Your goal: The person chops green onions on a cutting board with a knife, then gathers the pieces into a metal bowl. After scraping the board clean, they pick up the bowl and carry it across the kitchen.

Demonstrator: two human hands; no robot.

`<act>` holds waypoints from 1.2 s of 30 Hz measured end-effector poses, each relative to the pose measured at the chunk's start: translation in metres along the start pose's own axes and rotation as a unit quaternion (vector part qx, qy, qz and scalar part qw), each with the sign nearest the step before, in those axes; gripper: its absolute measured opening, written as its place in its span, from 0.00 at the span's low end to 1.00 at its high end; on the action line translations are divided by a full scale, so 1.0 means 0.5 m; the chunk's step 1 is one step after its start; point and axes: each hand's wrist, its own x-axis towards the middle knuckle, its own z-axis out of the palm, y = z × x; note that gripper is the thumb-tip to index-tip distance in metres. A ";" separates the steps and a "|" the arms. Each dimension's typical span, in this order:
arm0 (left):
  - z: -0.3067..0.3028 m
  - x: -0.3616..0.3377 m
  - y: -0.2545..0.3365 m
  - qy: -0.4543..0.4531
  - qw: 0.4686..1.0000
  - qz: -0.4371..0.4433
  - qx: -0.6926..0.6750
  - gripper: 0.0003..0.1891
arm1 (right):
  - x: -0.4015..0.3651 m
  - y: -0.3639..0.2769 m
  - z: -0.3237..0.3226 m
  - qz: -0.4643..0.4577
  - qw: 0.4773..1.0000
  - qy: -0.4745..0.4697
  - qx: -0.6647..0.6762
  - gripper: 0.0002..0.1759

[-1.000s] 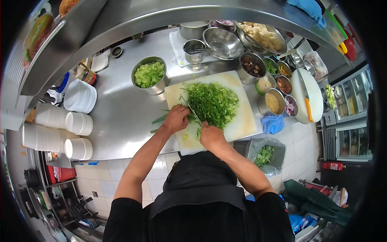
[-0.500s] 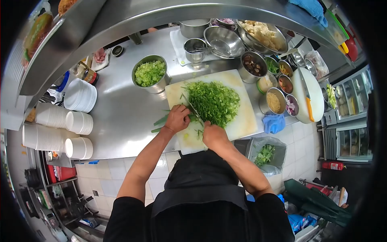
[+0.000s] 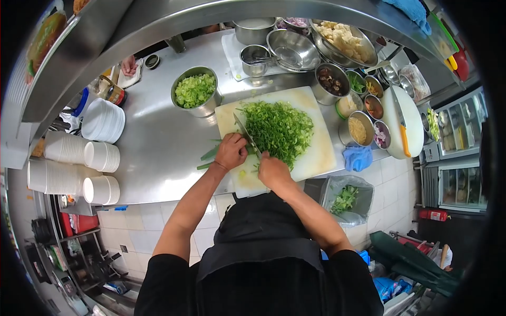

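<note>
My right hand [image 3: 274, 171] is closed around the handle of a kitchen knife [image 3: 242, 128], whose blade slants up and left across the cutting board [image 3: 323, 154]. Just left of the blade, my left hand [image 3: 232, 151] presses with curled fingers on a bunch of green onions [image 3: 208, 154]; the green stalks stick out past the board's left edge. A large heap of chopped green onion [image 3: 282, 129] covers the middle of the board, against the blade's right side. Behind the board stands a steel pot [image 3: 203, 109] full of paler chopped green onion.
White bowls [image 3: 63, 171] and lids [image 3: 103, 121] are stacked at left. Steel pots and bowls of ingredients [image 3: 332, 84] crowd the right and back, beside a round board with a second knife [image 3: 403, 129]. A bin [image 3: 366, 203] stands below. Another person's hand [image 3: 128, 66] shows far left.
My right hand and the knife have shifted slightly left, closer to my left hand. My left hand stays nearly in place on the green onions. The other person's hand has moved a little.
</note>
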 end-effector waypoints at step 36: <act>0.019 0.013 -0.008 -0.001 0.999 -0.015 -0.038 0.08 | -0.008 0.009 -0.032 0.000 1.000 0.003 -0.004 0.18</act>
